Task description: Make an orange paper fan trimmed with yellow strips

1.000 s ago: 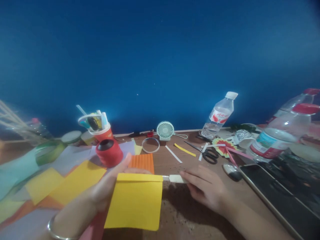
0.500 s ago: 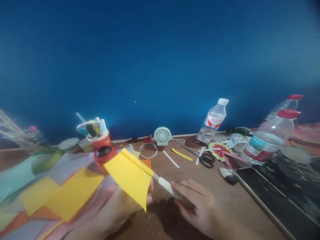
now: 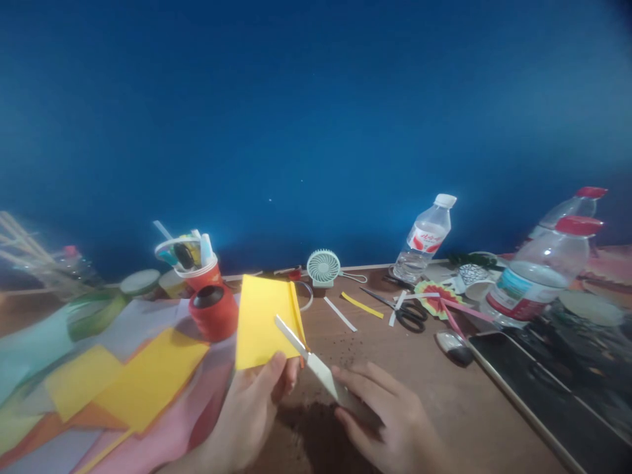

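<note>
My left hand (image 3: 254, 401) is closed on a sheet of yellow paper (image 3: 261, 316), gripping its lower edge with the thumb in front. A narrow fold runs down the sheet's right edge, and a bit of orange shows behind it at the lower right. In my right hand (image 3: 380, 411) is a white utility knife (image 3: 323, 374), its slim pale blade pointing up and to the left. The blade lies across the front of the paper near the folded edge; whether it touches the sheet I cannot tell.
Coloured paper sheets (image 3: 153, 375) cover the left side beside a red spool (image 3: 214, 315) and a cup of tools (image 3: 202, 271). Behind stands a small fan (image 3: 323, 267). Scissors (image 3: 409, 317), bottles (image 3: 530, 280), a computer mouse (image 3: 454, 349) and a phone (image 3: 523, 375) are on the right.
The yellow paper has turned more upright, its fold moving from the top to the right side. My left thumb now shows in front. The blade has moved from the fold's end to across the sheet.
</note>
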The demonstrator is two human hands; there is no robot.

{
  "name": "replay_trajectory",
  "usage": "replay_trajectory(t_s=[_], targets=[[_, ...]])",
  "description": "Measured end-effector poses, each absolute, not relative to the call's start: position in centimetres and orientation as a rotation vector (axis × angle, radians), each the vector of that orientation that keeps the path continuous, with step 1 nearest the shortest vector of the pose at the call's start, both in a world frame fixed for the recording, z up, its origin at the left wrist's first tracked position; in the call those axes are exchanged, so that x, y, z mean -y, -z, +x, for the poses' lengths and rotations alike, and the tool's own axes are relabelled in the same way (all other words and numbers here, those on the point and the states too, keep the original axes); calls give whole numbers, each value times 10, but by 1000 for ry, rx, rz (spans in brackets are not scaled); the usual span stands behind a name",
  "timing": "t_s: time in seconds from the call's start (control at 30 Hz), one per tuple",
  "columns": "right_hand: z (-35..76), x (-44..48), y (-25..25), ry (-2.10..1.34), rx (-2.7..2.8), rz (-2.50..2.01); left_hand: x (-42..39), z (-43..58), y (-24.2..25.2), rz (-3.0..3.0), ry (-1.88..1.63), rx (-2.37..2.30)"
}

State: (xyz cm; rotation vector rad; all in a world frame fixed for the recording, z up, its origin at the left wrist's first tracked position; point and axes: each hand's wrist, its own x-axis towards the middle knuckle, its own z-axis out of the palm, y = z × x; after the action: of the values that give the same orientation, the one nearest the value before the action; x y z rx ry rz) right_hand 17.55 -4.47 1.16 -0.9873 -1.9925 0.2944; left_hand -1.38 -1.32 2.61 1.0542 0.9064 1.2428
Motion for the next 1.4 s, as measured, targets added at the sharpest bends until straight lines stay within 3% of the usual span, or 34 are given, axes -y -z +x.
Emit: replay_trajectory(t_s=[0.3,0.8,1.13,1.4], targets=[[173,44,-14,-317,1983,-974,12,-9,-23,848,-1424,-1015],[163,48,2,-337,2005,-1128,12,1,-38,672,-1549,-719],[149,47,-16,-951,1845,-1290,21,10,-55,543,-1508,-731],[138,48,-4,-1119,1691,-1355,20,21,-46,547,-1568,-807]])
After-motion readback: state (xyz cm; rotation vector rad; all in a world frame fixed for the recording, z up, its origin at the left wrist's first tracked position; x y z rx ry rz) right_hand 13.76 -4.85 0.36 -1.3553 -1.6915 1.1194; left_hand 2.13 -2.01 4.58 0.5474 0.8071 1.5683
